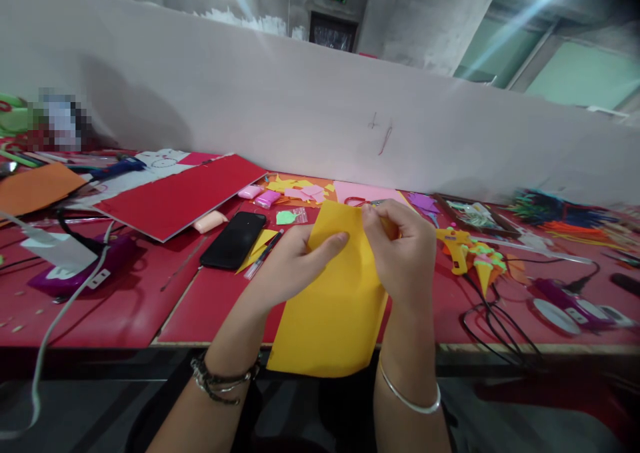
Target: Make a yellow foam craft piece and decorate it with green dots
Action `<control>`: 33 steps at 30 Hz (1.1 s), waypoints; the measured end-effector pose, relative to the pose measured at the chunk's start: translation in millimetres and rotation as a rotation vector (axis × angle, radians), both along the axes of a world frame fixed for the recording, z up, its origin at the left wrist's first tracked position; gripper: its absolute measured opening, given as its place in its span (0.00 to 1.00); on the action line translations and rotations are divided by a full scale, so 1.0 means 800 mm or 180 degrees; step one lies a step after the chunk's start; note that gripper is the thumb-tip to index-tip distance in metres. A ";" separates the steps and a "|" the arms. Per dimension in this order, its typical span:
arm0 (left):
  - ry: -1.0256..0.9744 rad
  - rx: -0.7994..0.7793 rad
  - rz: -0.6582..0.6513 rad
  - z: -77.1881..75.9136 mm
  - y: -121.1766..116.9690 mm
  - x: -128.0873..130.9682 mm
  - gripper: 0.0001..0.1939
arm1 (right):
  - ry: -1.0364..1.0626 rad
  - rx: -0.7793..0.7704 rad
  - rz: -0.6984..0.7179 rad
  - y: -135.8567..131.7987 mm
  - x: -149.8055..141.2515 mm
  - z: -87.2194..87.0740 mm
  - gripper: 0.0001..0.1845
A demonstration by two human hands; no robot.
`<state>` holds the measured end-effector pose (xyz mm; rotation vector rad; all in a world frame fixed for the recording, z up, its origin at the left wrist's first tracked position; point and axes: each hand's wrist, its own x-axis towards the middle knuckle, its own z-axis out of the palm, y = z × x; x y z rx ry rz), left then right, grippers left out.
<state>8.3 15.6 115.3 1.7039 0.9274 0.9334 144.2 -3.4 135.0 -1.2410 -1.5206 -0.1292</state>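
A large yellow sheet, paper or thin foam, is held up over the table's front edge. My left hand grips its left side, with the thumb lying across the front and the other fingers behind it. At the upper right edge my right hand pinches the sheet between thumb and curled fingers. The sheet bends slightly, and its lower end hangs past the table edge. Just left of my left hand lie a pen and a black phone.
A red board lies at the left, near a purple power strip. To the right are a yellow glue gun, its black cable and another purple power strip. Colored scraps lie by the white partition.
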 end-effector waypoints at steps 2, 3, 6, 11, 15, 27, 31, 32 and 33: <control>-0.0006 -0.0003 -0.0019 0.000 0.000 0.001 0.19 | 0.0030 -0.0007 -0.0030 0.000 0.000 -0.001 0.19; -0.0010 -0.0002 -0.0029 0.000 -0.001 0.001 0.19 | 0.0041 -0.0011 -0.0046 0.000 0.000 -0.001 0.19; 0.0006 0.0038 -0.0068 0.000 -0.001 0.001 0.19 | 0.0103 0.0020 -0.0110 0.001 0.001 -0.002 0.19; 0.0151 0.0200 -0.0138 0.001 -0.001 -0.001 0.19 | 0.0324 0.0141 -0.0281 0.003 0.004 -0.003 0.19; 0.0214 0.0294 -0.0122 0.000 0.001 -0.001 0.20 | 0.0367 0.0095 -0.0312 0.006 0.005 -0.003 0.19; 0.0202 0.0459 -0.0369 -0.001 0.007 -0.005 0.19 | -0.0035 -0.0215 -0.0094 -0.001 0.016 0.007 0.07; 0.0481 0.0655 -0.0451 -0.001 0.004 -0.005 0.19 | -0.0620 -0.0966 0.0320 -0.016 0.042 0.017 0.08; 0.0535 0.0761 -0.0495 -0.001 0.004 -0.003 0.19 | -0.0808 -0.1178 0.0423 -0.021 0.050 0.020 0.10; 0.0571 0.0885 -0.0540 -0.003 0.003 0.000 0.19 | -0.0941 -0.1331 0.0505 -0.026 0.058 0.023 0.13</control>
